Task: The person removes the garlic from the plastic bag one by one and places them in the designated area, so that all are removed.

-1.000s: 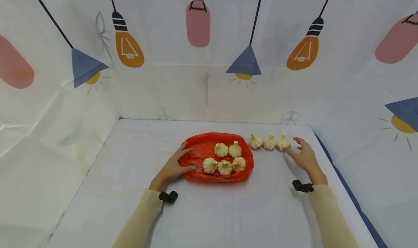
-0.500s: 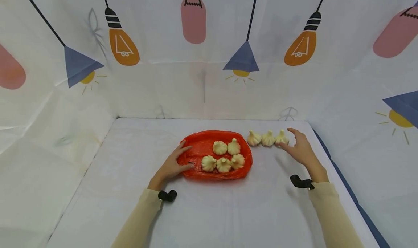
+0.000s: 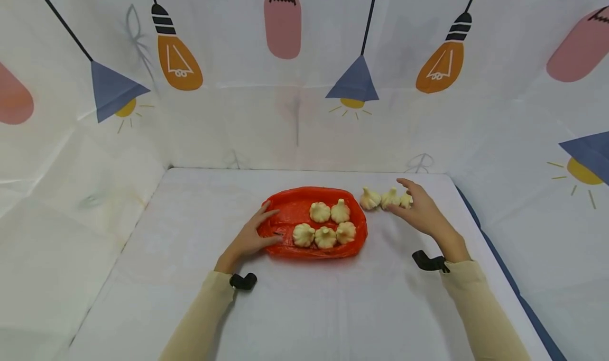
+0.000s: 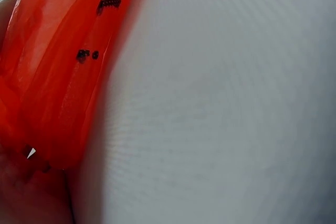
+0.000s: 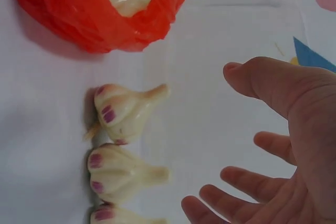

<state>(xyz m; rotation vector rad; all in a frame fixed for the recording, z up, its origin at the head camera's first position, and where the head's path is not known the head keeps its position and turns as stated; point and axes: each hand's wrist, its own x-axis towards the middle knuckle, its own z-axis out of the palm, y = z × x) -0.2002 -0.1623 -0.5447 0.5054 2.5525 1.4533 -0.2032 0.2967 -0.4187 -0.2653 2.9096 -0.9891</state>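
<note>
In the head view, several pale garlic bulbs [image 3: 325, 238] lie in two rows on a red plastic bag [image 3: 290, 205], which is spread into an oval tray shape with raised edges. My left hand [image 3: 247, 237] holds the bag's left end, with fingers and thumb over its rim. Black print shows on the bag's side [image 4: 68, 87] in the left wrist view. Three more bulbs stand in a row to the right of the bag, among them a left bulb [image 5: 126, 111] and a middle bulb [image 5: 123, 171]. Over the rightmost bulb [image 3: 406, 200], partly hiding it, hovers my right hand [image 3: 423, 210], fingers spread and holding nothing.
A white-covered table [image 3: 309, 308] lies beneath everything. Behind it and at the sides hangs a white sheet [image 3: 238, 123] printed with lamps and bulbs. The table's right edge shows a dark blue strip [image 3: 504, 276].
My right hand has moved left along the row, from beside the rightmost bulb to over it. The left hand stays at the bag. The head view has shifted slightly.
</note>
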